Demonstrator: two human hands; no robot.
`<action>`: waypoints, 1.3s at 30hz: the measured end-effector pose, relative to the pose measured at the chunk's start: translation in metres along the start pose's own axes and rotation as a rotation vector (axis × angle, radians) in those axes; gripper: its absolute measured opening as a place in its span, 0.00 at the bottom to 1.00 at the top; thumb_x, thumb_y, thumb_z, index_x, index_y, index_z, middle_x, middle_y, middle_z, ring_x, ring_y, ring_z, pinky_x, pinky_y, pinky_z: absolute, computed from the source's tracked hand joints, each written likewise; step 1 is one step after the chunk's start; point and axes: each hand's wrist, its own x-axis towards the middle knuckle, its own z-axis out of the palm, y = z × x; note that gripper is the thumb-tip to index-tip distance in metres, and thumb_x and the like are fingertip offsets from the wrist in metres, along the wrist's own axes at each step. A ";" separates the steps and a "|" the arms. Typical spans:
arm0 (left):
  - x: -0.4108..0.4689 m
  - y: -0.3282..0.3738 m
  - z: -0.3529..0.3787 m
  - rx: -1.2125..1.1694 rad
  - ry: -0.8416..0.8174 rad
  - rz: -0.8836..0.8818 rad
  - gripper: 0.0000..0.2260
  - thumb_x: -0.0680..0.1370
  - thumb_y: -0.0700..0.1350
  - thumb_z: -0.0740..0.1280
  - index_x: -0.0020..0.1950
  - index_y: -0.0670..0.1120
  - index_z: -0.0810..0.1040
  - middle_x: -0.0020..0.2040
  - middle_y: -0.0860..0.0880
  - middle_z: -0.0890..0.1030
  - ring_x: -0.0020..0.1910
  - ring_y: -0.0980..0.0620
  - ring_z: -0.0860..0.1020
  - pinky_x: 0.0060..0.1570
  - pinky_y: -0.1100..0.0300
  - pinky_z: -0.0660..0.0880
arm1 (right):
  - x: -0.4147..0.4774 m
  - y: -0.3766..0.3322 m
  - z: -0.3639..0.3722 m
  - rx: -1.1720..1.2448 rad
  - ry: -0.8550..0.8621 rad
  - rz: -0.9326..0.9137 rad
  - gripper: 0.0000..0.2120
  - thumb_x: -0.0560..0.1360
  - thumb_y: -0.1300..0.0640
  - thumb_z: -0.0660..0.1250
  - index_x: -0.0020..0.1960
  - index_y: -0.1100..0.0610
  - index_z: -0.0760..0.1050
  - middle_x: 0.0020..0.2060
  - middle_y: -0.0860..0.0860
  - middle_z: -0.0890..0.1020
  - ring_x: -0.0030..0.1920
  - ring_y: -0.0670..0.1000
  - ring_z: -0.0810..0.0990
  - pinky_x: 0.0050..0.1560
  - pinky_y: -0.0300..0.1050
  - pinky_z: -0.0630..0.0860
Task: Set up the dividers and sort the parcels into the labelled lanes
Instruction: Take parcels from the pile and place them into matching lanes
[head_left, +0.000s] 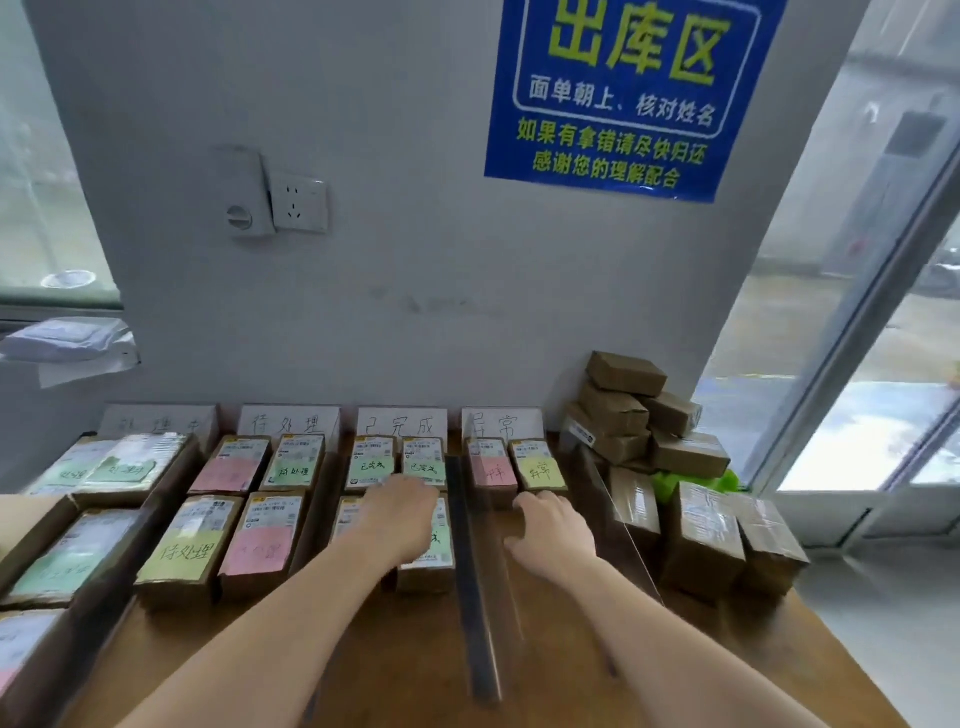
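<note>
Left hand (402, 519) flat on parcel (428, 558), right hand (553, 530) fingers loosely curled, empty, beside divider (470, 597)

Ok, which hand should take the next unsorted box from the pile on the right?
Right. The right hand lies nearest the unsorted boxes; the left hand rests on a sorted box.

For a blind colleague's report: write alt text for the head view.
A person's left hand and right hand rest among labelled parcels sorted into lanes on a wooden table, either side of a clear divider. Handwritten lane signs lean on the wall; unsorted cardboard boxes pile at right.
</note>
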 end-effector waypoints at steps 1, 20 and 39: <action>0.001 0.010 -0.004 0.002 0.017 0.019 0.14 0.78 0.43 0.66 0.64 0.48 0.74 0.58 0.49 0.77 0.58 0.50 0.75 0.59 0.52 0.74 | -0.004 0.009 -0.007 -0.017 0.005 0.009 0.23 0.77 0.50 0.67 0.70 0.53 0.70 0.64 0.54 0.75 0.66 0.56 0.72 0.63 0.51 0.73; 0.039 0.261 -0.048 0.024 0.067 0.185 0.18 0.80 0.50 0.62 0.70 0.48 0.72 0.67 0.47 0.74 0.67 0.45 0.71 0.63 0.50 0.71 | -0.059 0.250 -0.108 -0.121 0.049 0.187 0.21 0.75 0.49 0.67 0.66 0.53 0.72 0.64 0.54 0.75 0.66 0.56 0.72 0.64 0.49 0.69; 0.150 0.373 0.007 -0.026 -0.142 0.204 0.16 0.79 0.49 0.63 0.66 0.48 0.74 0.64 0.47 0.75 0.65 0.46 0.72 0.61 0.51 0.70 | 0.012 0.384 -0.077 -0.064 -0.089 0.314 0.22 0.75 0.48 0.65 0.68 0.52 0.70 0.64 0.53 0.73 0.68 0.56 0.69 0.66 0.50 0.68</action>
